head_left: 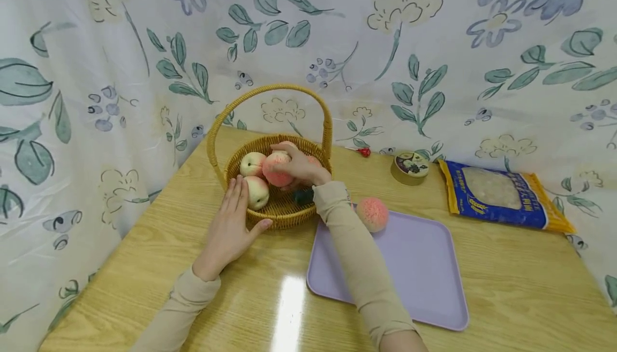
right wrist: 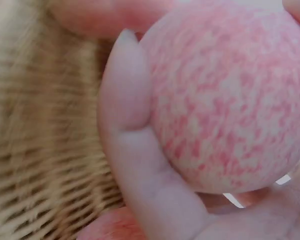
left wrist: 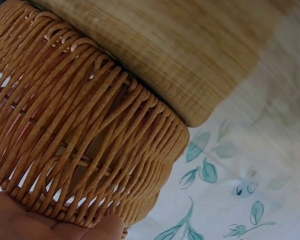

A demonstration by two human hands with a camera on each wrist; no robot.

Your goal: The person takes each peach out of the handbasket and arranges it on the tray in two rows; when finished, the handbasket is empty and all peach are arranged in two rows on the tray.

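Note:
In the head view a woven wicker basket [head_left: 284,221] with a tall arched handle holds several peaches. My right hand [head_left: 301,165] reaches inside and grips a pink speckled peach [head_left: 276,170]; in the right wrist view its thumb [right wrist: 127,90] curls round the side of that peach [right wrist: 230,100]. Two paler peaches, one at the back [head_left: 251,164] and one nearer the front [head_left: 257,193], sit at the basket's left side. My left hand [head_left: 230,229] rests against the left front rim, fingers straight and thumb spread. A dark object [head_left: 303,197] lies in the basket beneath the right wrist.
A lilac tray [head_left: 419,266] lies right of the basket, under the right forearm, with a pink peach [head_left: 373,214] at its back edge. Behind stand a round tin [head_left: 409,168] and a small red item [head_left: 363,152]. A blue and yellow food packet [head_left: 501,194] lies far right.

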